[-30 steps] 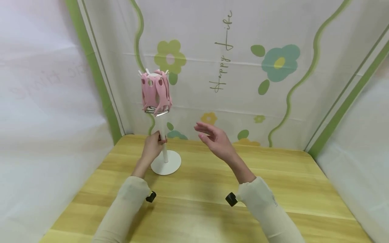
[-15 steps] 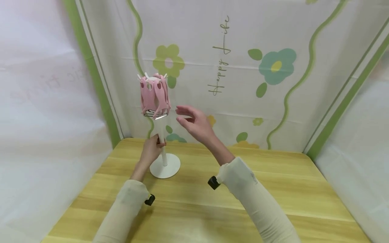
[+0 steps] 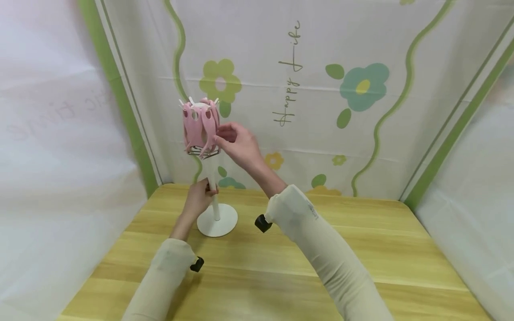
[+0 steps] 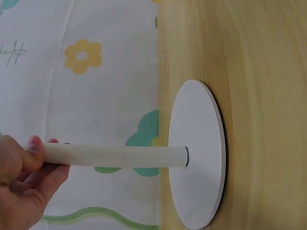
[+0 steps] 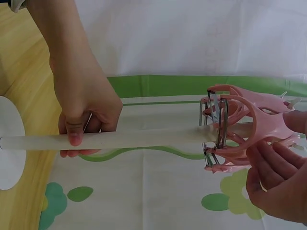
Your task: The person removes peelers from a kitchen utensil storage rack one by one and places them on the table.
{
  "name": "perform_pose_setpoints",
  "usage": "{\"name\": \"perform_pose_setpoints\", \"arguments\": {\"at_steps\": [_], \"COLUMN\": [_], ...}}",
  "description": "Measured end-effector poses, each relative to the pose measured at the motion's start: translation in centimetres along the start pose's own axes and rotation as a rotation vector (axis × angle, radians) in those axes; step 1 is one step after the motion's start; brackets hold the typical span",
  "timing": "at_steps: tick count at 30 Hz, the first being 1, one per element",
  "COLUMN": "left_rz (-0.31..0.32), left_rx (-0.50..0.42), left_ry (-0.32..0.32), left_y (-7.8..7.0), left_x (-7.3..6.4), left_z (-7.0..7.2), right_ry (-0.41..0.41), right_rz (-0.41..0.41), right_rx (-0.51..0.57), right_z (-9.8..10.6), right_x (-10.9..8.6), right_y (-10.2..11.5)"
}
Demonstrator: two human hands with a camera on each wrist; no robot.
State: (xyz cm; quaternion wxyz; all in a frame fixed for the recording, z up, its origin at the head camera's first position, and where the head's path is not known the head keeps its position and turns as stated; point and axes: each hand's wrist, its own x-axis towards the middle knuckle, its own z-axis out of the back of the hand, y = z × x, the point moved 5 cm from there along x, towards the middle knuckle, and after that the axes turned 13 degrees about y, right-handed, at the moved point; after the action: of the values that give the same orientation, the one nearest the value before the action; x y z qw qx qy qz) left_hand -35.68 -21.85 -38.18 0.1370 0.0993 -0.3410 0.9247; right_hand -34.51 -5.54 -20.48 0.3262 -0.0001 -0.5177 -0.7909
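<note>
A white stand with a round base (image 3: 225, 226) and an upright pole (image 4: 115, 155) is on the table toward the left. Several pink Y-shaped peelers (image 3: 195, 129) hang in a ring from the hooks at its top, metal blades (image 5: 223, 122) lowest. My left hand (image 3: 198, 196) grips the pole partway up, thumb and fingers around it. My right hand (image 3: 242, 145) is at the right side of the ring. In the right wrist view its thumb and fingers pinch a pink peeler (image 5: 266, 124) by its handle. The far peelers are partly hidden.
The wooden table (image 3: 341, 249) ends at a white printed cloth (image 3: 249, 53) just behind the stand. White cloth walls (image 3: 52, 156) with green strips rise on the left and right. A small black camera (image 3: 263, 223) sits at the right wrist.
My right hand has moved left and up, from free air beside the stand to a peeler, and now pinches it. The left hand keeps its hold on the pole.
</note>
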Motion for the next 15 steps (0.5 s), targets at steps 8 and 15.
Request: {"name": "perform_pose_setpoints", "arguments": {"at_steps": [8, 15], "left_rz": [-0.025, -0.009], "left_rx": [-0.011, 0.002], "left_ry": [-0.003, 0.000], "left_y": [0.1, 0.2], "left_x": [0.0, 0.1], "left_z": [0.0, 0.0], "right_ry": [-0.022, 0.031], "right_rz": [-0.099, -0.034], "right_rx": [0.113, 0.260], "right_z": [-0.4, -0.6], "right_x": [1.2, 1.6], "right_y": [0.3, 1.0]}}
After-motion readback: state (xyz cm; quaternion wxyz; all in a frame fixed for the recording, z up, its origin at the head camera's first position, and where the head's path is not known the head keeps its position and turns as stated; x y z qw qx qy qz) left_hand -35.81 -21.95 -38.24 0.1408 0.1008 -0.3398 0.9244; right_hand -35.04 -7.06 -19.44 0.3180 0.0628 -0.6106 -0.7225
